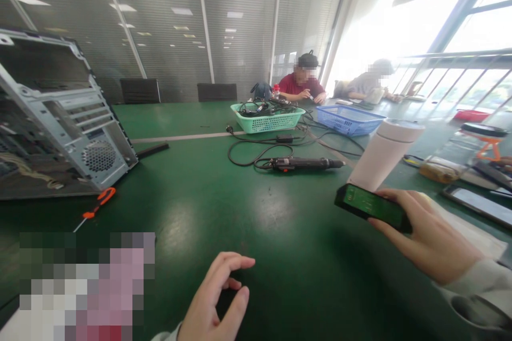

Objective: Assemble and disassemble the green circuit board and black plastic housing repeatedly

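Note:
My right hand [432,234] grips one end of a dark rectangular device [372,206] with a glossy, green-looking face, between thumb and fingers. The device is tilted in front of the base of a pale pink bottle [382,154]. Near the bottom middle, my left hand [220,298] is over the green table [172,256], its fingers curved and apart from the thumb, holding nothing. Beyond both hands lies a black electric screwdriver [304,164] with a cable.
An opened computer case [96,154] stands at left, an orange-handled screwdriver [98,203] beside it. Farther back are a green basket [268,121] of cables and a blue basket [348,120]. A phone [480,205] lies at right. Two people sit at the far side.

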### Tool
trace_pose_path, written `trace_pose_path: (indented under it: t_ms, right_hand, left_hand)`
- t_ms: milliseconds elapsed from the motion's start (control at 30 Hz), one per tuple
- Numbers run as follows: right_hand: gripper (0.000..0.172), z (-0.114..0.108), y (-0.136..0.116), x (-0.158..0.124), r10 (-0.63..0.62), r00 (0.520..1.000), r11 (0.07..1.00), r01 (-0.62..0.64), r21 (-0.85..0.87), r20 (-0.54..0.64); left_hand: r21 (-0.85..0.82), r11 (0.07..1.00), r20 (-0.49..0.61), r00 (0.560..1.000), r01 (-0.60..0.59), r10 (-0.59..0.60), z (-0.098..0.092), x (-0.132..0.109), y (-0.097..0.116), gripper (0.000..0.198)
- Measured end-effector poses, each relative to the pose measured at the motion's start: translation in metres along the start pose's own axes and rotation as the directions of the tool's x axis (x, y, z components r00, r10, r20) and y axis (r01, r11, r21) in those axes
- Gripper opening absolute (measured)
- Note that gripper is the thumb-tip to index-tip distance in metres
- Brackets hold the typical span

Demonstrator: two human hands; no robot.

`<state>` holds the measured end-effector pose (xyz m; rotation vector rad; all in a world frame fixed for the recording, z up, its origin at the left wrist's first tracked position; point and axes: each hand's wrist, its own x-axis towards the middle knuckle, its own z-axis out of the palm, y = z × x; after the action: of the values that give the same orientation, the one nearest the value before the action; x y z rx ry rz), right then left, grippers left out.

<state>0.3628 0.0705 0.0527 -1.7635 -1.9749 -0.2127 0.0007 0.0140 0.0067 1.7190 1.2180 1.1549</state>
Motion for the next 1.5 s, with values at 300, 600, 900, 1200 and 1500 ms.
trace_pose_path:
  t_ms: [300,600,900,1200,1500]
  right_hand:
    - [0.033,0.024,-0.120,-0.029,-0.244,0.969,0.869,0.200,0.453,0.040]
    - [0.048,0.040,-0.145,-0.045,-0.279,0.954,0.697,0.120,0.707,0.113]
    - [0.045,0.028,-0.182,-0.026,-0.034,0.377,-0.166,-0.915,0.367,0.925]
    - [0.060,0.030,-0.184,-0.017,-0.138,0.183,-0.518,-0.851,0.087,0.973]
    - [0.053,0.040,-0.171,-0.028,-0.210,0.271,-0.559,-0.822,0.112,0.939]
  left_hand:
    - [-0.064,0.997,-0.010,0.999,0.053,-0.053,0.000,-0.005,-0.014,0.059]
    - [-0.161,0.984,0.022,0.997,0.080,-0.078,0.004,-0.005,-0.014,0.058]
    - [-0.311,0.927,-0.077,0.966,0.211,-0.246,0.006,-0.002,0.003,0.055]
    - [-0.281,0.925,0.020,0.966,0.254,-0.259,-0.001,-0.001,0.000,0.046]
    - [-0.269,0.936,0.021,0.973,0.227,-0.231,-0.002,-0.002,-0.002,0.040]
